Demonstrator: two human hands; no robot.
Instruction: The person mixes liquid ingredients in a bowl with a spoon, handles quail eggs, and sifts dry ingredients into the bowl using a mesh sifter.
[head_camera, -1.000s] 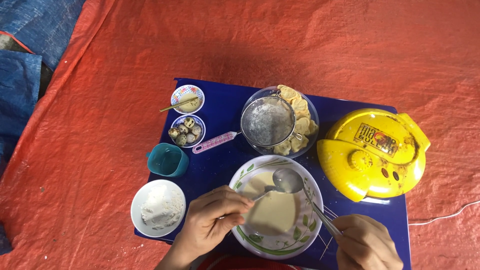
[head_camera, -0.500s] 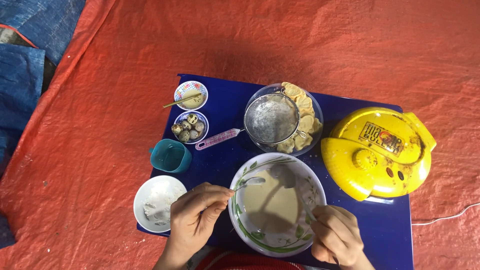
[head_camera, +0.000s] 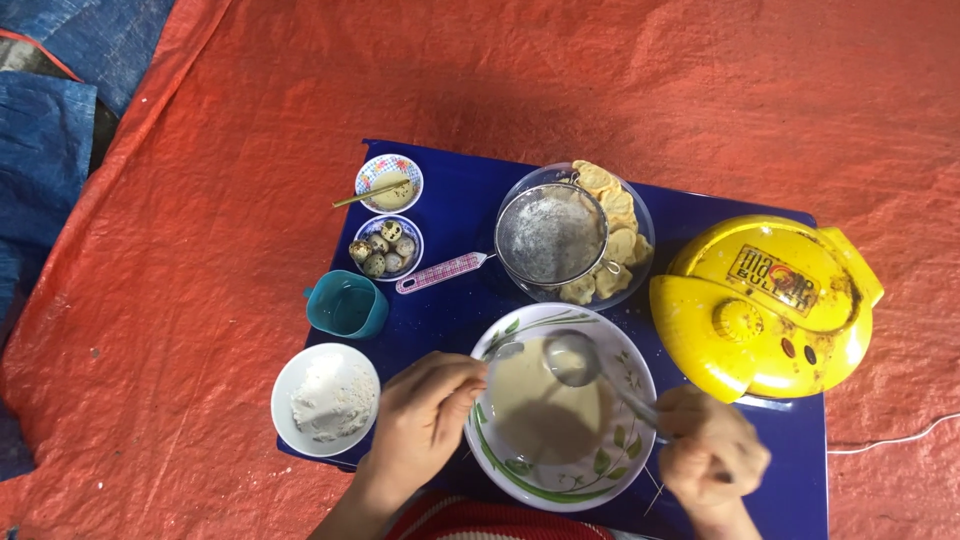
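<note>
A wide white bowl (head_camera: 618, 474) with a green leaf pattern holds beige batter. It stands at the near edge of a low blue table (head_camera: 460, 200). My right hand (head_camera: 708, 448) is closed on the handle of a metal ladle (head_camera: 572, 358). The ladle's cup rests in the batter near the bowl's far side. My left hand (head_camera: 425, 420) is at the bowl's left rim. Its fingers pinch a small spoon (head_camera: 505, 351) whose tip lies just inside the rim.
On the table stand a white bowl of flour (head_camera: 325, 400), a teal cup (head_camera: 345, 305), a small bowl of quail eggs (head_camera: 388, 245), a sauce dish (head_camera: 388, 185), a pink-handled sieve (head_camera: 550, 235) over a glass bowl of crackers (head_camera: 622, 215), and a yellow cooker (head_camera: 765, 305). An orange tarp (head_camera: 200, 200) lies underneath.
The ladle swept through the batter and its cup now sits at the bowl's far middle. My right hand has drawn back to the right. My left hand stayed at the left rim.
</note>
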